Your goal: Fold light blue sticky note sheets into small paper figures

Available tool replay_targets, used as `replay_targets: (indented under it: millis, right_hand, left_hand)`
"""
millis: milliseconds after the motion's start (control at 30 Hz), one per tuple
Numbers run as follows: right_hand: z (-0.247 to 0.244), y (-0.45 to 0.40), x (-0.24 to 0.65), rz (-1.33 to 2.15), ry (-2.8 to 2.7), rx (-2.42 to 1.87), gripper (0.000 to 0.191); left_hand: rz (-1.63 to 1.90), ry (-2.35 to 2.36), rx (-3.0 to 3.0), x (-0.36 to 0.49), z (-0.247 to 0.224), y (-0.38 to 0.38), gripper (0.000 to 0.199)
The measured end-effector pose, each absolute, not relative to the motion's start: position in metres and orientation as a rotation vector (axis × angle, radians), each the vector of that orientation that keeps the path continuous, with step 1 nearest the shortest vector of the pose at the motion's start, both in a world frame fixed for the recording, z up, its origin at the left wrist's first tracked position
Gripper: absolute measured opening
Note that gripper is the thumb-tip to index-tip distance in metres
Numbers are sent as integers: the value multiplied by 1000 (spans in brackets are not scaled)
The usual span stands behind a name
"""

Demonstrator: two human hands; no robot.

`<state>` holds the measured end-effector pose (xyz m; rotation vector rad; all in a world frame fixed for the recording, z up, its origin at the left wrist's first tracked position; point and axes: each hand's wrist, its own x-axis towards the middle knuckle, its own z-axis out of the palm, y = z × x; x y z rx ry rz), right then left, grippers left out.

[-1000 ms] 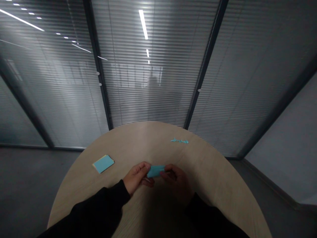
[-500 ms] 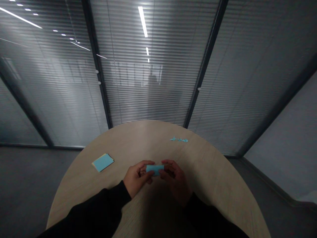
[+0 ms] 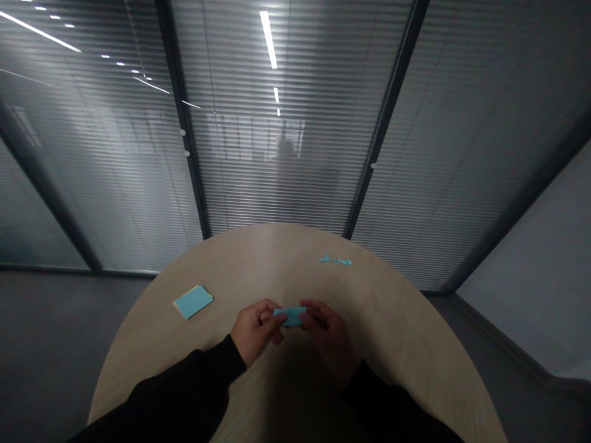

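Note:
A small folded piece of blue paper [image 3: 292,316] is held level between my two hands over the near middle of the table. My left hand [image 3: 255,328] is closed on its left end, the thumb lying on the paper's face. On the right end, my right hand [image 3: 330,335] pinches it with thumb and fingers. Some of the fingers behind the paper are hidden. To the left of my hands lies a stack of paper sheets [image 3: 194,302], blue on top with a yellowish edge beneath.
Small torn or twisted blue paper bits [image 3: 335,260] lie in a row toward the far right of the round wooden table [image 3: 258,258]. Beyond the table's far edge stands a glass partition with blinds [image 3: 286,197] and dark frames.
The fingers have shifted slightly along the paper, and its visible face looks a little narrower. Both hands still hold it in nearly the same spot.

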<state>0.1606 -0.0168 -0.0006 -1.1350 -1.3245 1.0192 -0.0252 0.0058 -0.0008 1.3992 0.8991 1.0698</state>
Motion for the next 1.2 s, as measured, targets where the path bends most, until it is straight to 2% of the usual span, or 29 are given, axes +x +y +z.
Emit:
replay_targets:
  millis: [133,400,867,933,1000,1200]
  right_hand:
    - [1,-17,160,1076,-1344,-1147,36]
    - [3,-19,158,1060,-1299,-1223,37]
    - [2,-27,148,1031,-1328,-1097,27]
    - [5,-28,147,992,-1334,-1075,27]
    - [8,-30,145,976,-1284,-1062,28]
    - [13,-34,141,1008,-1261,-1040,31]
  left_hand:
    - [1023,943,1391,-25,-2,8,39]
    - [1062,915,1306,-24,3,7,44]
    - [1228,844,964,-12,5,-8,38]
    - [1272,837,886,-9,7,-13,40]
    - [1308,778,806,-6,10,-17,50]
    - [1265,753,841,-1,16,-24,35]
